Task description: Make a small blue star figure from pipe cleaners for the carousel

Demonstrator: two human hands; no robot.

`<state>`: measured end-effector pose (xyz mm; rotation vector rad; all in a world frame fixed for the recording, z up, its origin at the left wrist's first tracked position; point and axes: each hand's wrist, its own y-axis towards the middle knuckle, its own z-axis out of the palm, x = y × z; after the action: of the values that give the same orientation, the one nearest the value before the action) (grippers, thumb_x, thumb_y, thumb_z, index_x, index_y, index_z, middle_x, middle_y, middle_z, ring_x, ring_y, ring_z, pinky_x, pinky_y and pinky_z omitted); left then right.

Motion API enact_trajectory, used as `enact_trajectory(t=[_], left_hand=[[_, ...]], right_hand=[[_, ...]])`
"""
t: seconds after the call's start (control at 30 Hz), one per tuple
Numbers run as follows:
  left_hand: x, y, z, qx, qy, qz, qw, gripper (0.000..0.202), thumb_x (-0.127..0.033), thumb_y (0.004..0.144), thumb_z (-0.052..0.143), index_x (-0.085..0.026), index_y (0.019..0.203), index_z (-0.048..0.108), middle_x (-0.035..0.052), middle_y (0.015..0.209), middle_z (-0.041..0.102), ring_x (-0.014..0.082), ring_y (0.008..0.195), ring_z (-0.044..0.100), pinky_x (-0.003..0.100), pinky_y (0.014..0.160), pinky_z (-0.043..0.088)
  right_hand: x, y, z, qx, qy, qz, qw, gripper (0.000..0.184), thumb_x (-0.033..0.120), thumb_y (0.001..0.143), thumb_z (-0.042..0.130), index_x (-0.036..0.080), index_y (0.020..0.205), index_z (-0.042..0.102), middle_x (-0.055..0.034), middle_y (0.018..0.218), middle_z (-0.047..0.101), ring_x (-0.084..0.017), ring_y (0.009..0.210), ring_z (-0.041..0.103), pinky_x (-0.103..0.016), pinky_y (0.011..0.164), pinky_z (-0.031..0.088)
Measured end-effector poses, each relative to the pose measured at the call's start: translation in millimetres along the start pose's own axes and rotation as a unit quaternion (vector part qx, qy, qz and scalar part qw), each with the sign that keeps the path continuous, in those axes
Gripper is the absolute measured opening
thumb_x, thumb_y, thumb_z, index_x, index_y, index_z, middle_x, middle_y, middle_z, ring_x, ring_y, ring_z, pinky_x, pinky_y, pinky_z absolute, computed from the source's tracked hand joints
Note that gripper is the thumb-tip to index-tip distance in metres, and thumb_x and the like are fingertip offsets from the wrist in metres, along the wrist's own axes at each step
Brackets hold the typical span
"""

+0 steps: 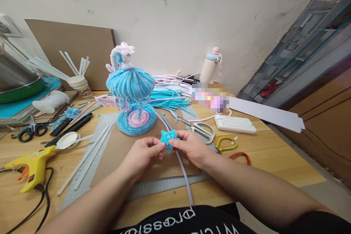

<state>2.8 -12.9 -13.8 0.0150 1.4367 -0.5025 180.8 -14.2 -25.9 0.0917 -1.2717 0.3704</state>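
Note:
Between my two hands is a small light-blue piece of coiled, bent pipe cleaner (169, 139). My left hand (149, 150) pinches its left edge between thumb and fingers. My right hand (193, 147) grips the right side, its thumb lying over the front. A pale lilac pipe cleaner (184, 172) runs from beneath the piece toward my body; whether it is joined to it I cannot tell. Just behind stands a blue and pink pipe-cleaner lamp shape (130, 82) on a round coiled base (123, 122). Brown cardboard (115, 157) lies below my hands.
At left lie a yellow glue gun (34, 166), glue sticks (87, 162) and black scissors (33, 129). Right of my hands are pale-handled scissors (204, 131), red-and-yellow-handled pliers or cutters (227, 143) and a white box-like device (235, 124). Behind are blue pipe cleaners (170, 98) and a bottle (210, 66).

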Motion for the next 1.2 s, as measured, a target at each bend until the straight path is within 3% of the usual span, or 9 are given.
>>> enact_trajectory(t=[0.27, 0.47, 0.63, 0.77, 0.97, 1.13, 1.2], left_hand=[[1.2, -0.1, 3.0, -0.039, 0.045, 0.003, 0.998, 0.030, -0.039, 0.065, 0.076, -0.015, 0.064, 0.058, -0.0006, 0.057, 0.059, 0.0137, 0.053, 0.054, 0.027, 0.057, 0.042], [-2.8, -0.4, 3.4, -0.008, -0.030, 0.051, 0.998, 0.025, -0.036, 0.072, 0.073, -0.014, 0.082, 0.067, 0.0041, 0.078, 0.068, 0.0157, 0.072, 0.059, 0.026, 0.070, 0.043], [-4.2, 1.2, -0.2, -0.049, -0.057, 0.054, 0.996, 0.023, -0.032, 0.068, 0.077, -0.015, 0.081, 0.069, 0.0031, 0.076, 0.070, 0.0143, 0.071, 0.060, 0.025, 0.071, 0.044], [-3.3, 1.3, -1.1, -0.027, 0.003, 0.007, 1.000, 0.028, -0.033, 0.066, 0.079, -0.014, 0.086, 0.074, 0.0062, 0.080, 0.074, 0.0164, 0.072, 0.062, 0.027, 0.072, 0.044], [-3.6, -0.2, 0.6, -0.077, 0.081, 0.015, 0.994, 0.024, -0.034, 0.062, 0.080, -0.013, 0.074, 0.073, 0.0055, 0.073, 0.073, 0.0165, 0.065, 0.060, 0.027, 0.066, 0.042], [-3.6, 0.1, 1.2, 0.015, -0.005, 0.033, 0.999, 0.030, -0.033, 0.069, 0.077, -0.013, 0.090, 0.068, 0.0056, 0.081, 0.070, 0.0164, 0.073, 0.060, 0.028, 0.072, 0.045], [-3.3, 0.5, 1.2, 0.024, -0.015, 0.030, 0.999, 0.030, -0.032, 0.068, 0.077, -0.013, 0.089, 0.066, 0.0039, 0.078, 0.069, 0.0148, 0.071, 0.059, 0.027, 0.069, 0.044]], right_hand=[[0.5, 1.9, -1.5, -0.013, -0.093, -0.026, 0.995, 0.030, 0.040, 0.068, 0.076, 0.015, 0.084, 0.071, -0.0015, 0.077, 0.068, -0.012, 0.068, 0.056, -0.026, 0.067, 0.043], [2.0, 0.3, -3.5, 0.055, -0.070, 0.007, 0.996, 0.029, 0.036, 0.069, 0.077, 0.013, 0.085, 0.069, -0.0009, 0.074, 0.065, -0.011, 0.066, 0.055, -0.025, 0.067, 0.042], [0.2, 3.7, -6.2, 0.025, 0.004, 0.014, 1.000, 0.034, 0.037, 0.067, 0.079, 0.015, 0.090, 0.067, -0.0027, 0.083, 0.066, -0.013, 0.073, 0.059, -0.023, 0.061, 0.045], [0.3, 5.0, -7.3, 0.027, -0.066, 0.007, 0.997, 0.032, 0.039, 0.067, 0.078, 0.014, 0.084, 0.068, -0.0024, 0.077, 0.065, -0.012, 0.067, 0.057, -0.022, 0.057, 0.044], [3.3, 0.6, -2.6, 0.007, -0.094, 0.009, 0.996, 0.031, 0.040, 0.067, 0.077, 0.014, 0.077, 0.066, 0.0000, 0.070, 0.062, -0.011, 0.061, 0.056, -0.025, 0.061, 0.044], [2.9, 2.0, -5.4, 0.058, -0.094, 0.018, 0.994, 0.027, 0.038, 0.072, 0.073, 0.013, 0.077, 0.063, 0.0022, 0.066, 0.056, -0.007, 0.053, 0.047, -0.021, 0.052, 0.037], [0.8, 3.4, -7.0, 0.076, -0.086, 0.028, 0.993, 0.029, 0.040, 0.073, 0.071, 0.013, 0.078, 0.061, 0.0032, 0.065, 0.054, -0.006, 0.051, 0.044, -0.020, 0.049, 0.034]])
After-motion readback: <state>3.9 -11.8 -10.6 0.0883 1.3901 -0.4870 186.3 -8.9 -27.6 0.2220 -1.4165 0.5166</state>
